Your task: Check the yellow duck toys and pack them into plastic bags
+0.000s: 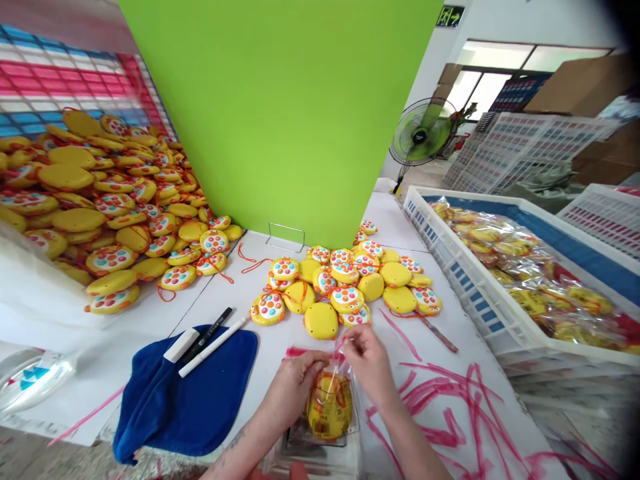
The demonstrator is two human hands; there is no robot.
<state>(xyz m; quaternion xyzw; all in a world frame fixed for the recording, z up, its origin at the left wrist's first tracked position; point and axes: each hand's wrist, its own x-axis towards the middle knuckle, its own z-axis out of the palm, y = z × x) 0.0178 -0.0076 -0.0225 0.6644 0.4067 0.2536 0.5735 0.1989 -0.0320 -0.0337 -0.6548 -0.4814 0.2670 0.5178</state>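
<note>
A clear plastic bag (351,400) with a yellow oval toy (329,407) and a red-orange cord inside stands out at the front of the table. My left hand (300,373) is closed, pinching the upper left edge of this bag. Fingers of my right hand (367,357) are pinched at the bag's top right, where a bit of pink strip (339,345) shows. Under the bag lies a pile of flat clear bags (305,460), partly hidden by it and my left forearm. Just beyond my hands sits a yellow toy (321,321), face down.
More spotted yellow toys (349,299) cluster mid-table, and a large heap (115,200) fills the left. A green panel (295,120) stands behind. Pens (213,347) rest on a blue cloth (190,413). Pink strips (440,400) and a cutter (440,335) lie right, beside a crate (480,320) of bagged toys.
</note>
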